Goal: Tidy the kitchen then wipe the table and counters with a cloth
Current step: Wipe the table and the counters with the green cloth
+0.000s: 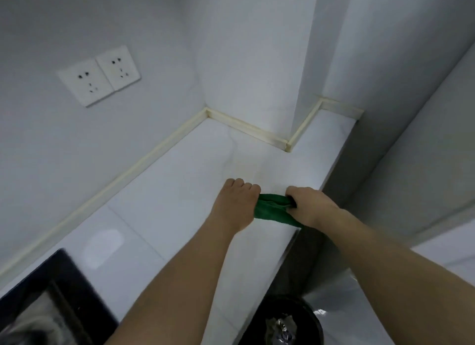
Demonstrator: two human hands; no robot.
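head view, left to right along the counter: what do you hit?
dark stove top → wall sockets above the counter → left hand → green cloth, held at either end by the hands → right hand.

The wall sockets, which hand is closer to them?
Left. The left hand grips the green cloth on the counter, on the side toward the wall sockets. The right hand holds the cloth's other end, farther away.
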